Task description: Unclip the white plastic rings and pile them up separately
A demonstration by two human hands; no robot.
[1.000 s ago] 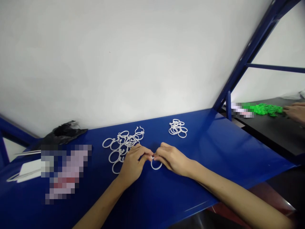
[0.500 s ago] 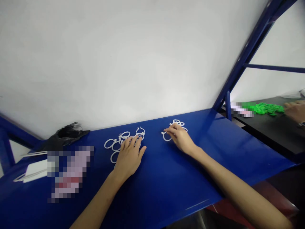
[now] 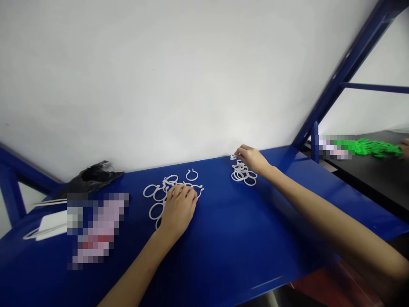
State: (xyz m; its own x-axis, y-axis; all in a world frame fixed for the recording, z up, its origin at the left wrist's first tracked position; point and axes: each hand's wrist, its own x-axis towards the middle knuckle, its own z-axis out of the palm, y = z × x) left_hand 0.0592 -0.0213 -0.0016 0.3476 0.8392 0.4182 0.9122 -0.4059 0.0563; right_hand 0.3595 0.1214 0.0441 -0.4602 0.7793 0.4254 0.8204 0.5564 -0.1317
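Several white open rings with small knobbed ends lie in two groups on the blue table [image 3: 230,238]. My left hand [image 3: 179,207] rests over the left group of rings [image 3: 156,211], its fingers curled and its thumb drawn in. A white ring [image 3: 200,194] sticks out beside that thumb, and the fingers seem closed on it. One separate ring [image 3: 192,175] lies just beyond this hand. At the table's back edge, my right hand [image 3: 251,158] pinches a small white ring [image 3: 233,157]. Below it is the right group of rings [image 3: 243,174], overlapping in a loose heap.
On the left are a crumpled black plastic bag [image 3: 92,177], a white flat piece with a cord [image 3: 53,224] and a blurred pinkish packet [image 3: 104,230]. A white wall stands behind. To the right, beyond a blue frame post, green pieces [image 3: 373,147] and another person's hand [image 3: 405,148] show.
My right hand has moved away from me toward the back edge, uncovering the right group of rings. My left fingers, spread before, are now curled, and a ring has shifted with them.
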